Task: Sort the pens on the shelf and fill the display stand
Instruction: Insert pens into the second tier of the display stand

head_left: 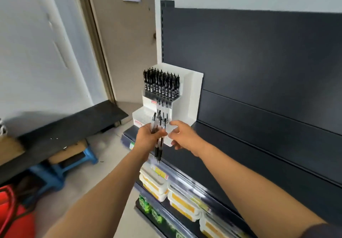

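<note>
From my remote seat I see the white display stand [187,97] at the left end of the dark shelf [240,154], against its back panel. Its top tier is packed with upright black pens [161,82]; the middle step holds a few pens [162,106]. My left hand [148,138] hovers at the stand's front edge, fingers curled round a bundle of pens [158,145], tips pointing down. My right hand [183,136] is just beside the bundle, fingers loosely spread and gripping nothing; blur hides whether it touches the bundle.
</note>
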`<state>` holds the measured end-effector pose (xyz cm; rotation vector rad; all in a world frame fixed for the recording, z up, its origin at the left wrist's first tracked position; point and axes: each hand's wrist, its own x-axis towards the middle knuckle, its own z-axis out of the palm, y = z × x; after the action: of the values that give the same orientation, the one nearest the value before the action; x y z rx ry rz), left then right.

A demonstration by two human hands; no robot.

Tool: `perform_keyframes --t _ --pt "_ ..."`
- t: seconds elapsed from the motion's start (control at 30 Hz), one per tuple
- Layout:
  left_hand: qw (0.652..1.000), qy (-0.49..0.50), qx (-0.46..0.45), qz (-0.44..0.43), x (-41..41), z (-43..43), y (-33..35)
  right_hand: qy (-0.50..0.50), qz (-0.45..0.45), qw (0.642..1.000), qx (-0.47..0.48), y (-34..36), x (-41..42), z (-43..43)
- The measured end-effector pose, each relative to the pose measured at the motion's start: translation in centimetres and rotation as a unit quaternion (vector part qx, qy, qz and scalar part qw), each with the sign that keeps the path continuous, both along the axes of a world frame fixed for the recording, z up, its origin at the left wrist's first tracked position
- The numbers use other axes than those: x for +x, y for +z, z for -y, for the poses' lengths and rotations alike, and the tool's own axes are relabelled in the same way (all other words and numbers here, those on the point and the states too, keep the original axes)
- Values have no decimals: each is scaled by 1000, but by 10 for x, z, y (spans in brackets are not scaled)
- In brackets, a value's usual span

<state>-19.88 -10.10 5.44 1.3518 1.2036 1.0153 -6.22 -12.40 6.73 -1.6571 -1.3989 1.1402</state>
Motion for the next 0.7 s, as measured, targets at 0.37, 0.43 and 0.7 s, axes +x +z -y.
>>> perform_keyframes --t 0.37,0.43,0.7 --pt "982 35 134 -130 -51 -93 -2 -36 -24 991 124 15 -54 -106" --pt "982 30 138 -123 -48 -116 1 -43 -15 988 145 18 -50 -127" --pt "987 3 122 -109 -42 -189 5 -112 138 956 236 24 -29 -197"
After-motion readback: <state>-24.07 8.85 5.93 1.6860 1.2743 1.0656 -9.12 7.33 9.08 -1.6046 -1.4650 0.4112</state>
